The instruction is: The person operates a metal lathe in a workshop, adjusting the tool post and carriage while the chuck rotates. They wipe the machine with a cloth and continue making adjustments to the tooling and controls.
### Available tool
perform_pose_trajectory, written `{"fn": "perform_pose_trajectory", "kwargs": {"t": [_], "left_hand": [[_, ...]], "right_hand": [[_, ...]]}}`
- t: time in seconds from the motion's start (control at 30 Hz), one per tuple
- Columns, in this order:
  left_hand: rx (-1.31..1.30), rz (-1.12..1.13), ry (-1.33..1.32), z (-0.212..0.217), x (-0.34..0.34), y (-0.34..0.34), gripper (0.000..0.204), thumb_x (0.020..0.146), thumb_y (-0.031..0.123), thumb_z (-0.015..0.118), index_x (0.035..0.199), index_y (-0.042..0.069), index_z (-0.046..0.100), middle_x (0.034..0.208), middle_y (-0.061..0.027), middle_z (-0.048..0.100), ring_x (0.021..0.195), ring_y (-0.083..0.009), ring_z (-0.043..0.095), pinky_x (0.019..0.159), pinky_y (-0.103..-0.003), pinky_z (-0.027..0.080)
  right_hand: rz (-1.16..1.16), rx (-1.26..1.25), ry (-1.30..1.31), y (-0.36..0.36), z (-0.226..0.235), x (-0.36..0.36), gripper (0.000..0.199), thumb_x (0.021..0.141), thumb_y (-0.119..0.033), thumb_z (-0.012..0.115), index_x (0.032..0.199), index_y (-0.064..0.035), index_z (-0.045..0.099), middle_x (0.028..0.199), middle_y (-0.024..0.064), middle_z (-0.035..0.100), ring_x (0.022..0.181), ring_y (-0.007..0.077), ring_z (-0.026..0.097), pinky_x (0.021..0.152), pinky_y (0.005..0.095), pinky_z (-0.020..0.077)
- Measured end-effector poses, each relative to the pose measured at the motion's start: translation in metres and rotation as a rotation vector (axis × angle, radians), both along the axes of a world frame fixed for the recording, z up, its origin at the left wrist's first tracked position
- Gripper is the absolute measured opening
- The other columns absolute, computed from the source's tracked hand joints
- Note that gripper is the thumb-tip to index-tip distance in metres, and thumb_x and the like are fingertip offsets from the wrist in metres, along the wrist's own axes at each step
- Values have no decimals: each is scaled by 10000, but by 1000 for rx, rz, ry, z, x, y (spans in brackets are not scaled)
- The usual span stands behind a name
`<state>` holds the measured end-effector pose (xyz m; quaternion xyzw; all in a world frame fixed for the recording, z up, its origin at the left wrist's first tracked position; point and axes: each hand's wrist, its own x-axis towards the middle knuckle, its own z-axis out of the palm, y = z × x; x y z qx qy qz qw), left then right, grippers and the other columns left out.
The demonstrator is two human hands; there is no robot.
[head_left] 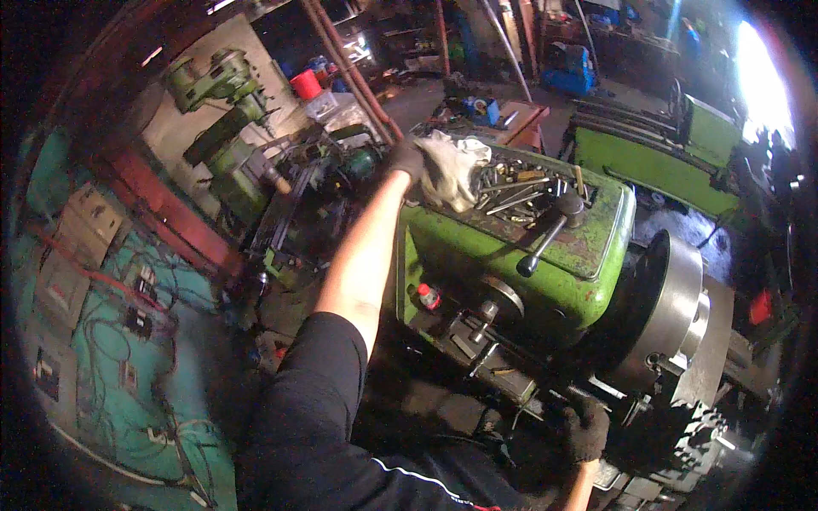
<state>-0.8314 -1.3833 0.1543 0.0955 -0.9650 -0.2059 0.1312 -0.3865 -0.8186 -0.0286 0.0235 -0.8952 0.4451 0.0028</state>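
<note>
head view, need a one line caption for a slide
Gloved left hand grips a white rag atop a green lathe headstock strewn with tools, gloved right hand resting low by the chuck.

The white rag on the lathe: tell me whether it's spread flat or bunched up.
Bunched up. The white rag sits crumpled in folds on the green lathe top, gripped by the left hand.

Small red-capped bottle (428, 295) on lathe front

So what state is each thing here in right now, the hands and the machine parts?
left hand: gloved, arm stretched out, gripping the white rag.
white rag: crumpled, lying on the lathe top.
right hand: gloved, low by the lathe carriage; grip unclear.
lathe chuck: no workpiece visible.
black lever: tilted.
loose tools: piled on top.
</note>
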Motion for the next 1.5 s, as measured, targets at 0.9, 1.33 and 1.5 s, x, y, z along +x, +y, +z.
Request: {"fn": "perform_pose_trajectory", "kwargs": {"t": [0.9, 1.33, 1.5], "left_hand": [[-360, -411, 759, 262, -92, -73, 428, 1096, 251, 559, 1478, 69, 621, 1425, -101, 677, 1242, -247, 669, 1051, -388, 550], [554, -1242, 39, 53, 147, 187, 459, 1081, 237, 603, 1491, 31, 589, 1429, -138, 644, 1245, -244, 638, 1070, -374, 525], [668, -1365, -327, -9, 251, 247, 475, 1075, 232, 621, 1495, 16, 577, 1431, -152, 631, 1246, -242, 626, 1077, -368, 515]], "right_hand": [[-240, -596, 516, -306, 226, -90, 1065, 791, -236, 921, 1689, -123, 359, 1545, 236, 588, 1355, 398, 632, 1109, 493, 558], [-648, -389, 698, -239, 181, -11, 1080, 781, -389, 923, 1637, -10, 384, 1456, 243, 637, 1358, 342, 623, 1198, 419, 465], [-1292, -48, 693, -159, 48, 124, 365, 987, -233, 664, 1270, -6, 708, 1167, 204, 773, 1076, 340, 744, 974, 430, 588]]}}
